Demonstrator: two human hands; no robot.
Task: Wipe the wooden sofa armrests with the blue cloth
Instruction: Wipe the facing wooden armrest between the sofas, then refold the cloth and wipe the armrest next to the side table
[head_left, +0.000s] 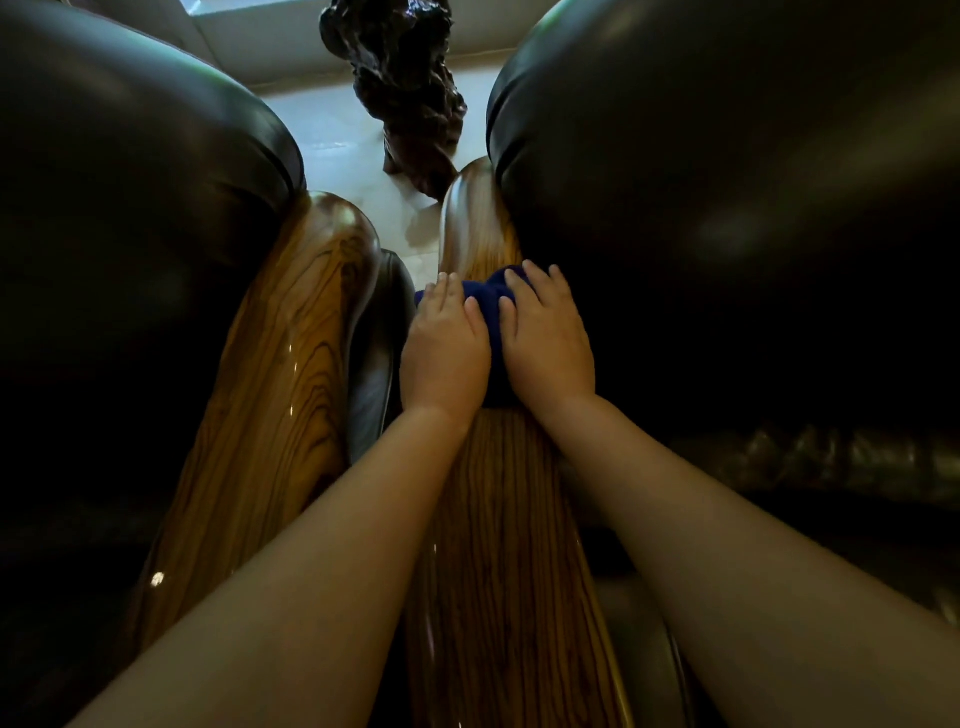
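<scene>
Two glossy wooden armrests run away from me side by side. On the right armrest (498, 519) lies the dark blue cloth (491, 306), bunched across its width. My left hand (447, 353) presses the cloth's left part, with fingers reaching over the armrest's left edge. My right hand (548, 343) lies flat on the cloth's right part. Only a strip of the cloth shows between and ahead of the hands. The left armrest (280, 405) is bare.
A dark leather cushion (130, 218) bulges at the left and another (727, 208) at the right, against the armrests. Between the armrests is a narrow gap. A dark carved wooden stand (405, 93) rises on the pale tiled floor (337, 140) beyond.
</scene>
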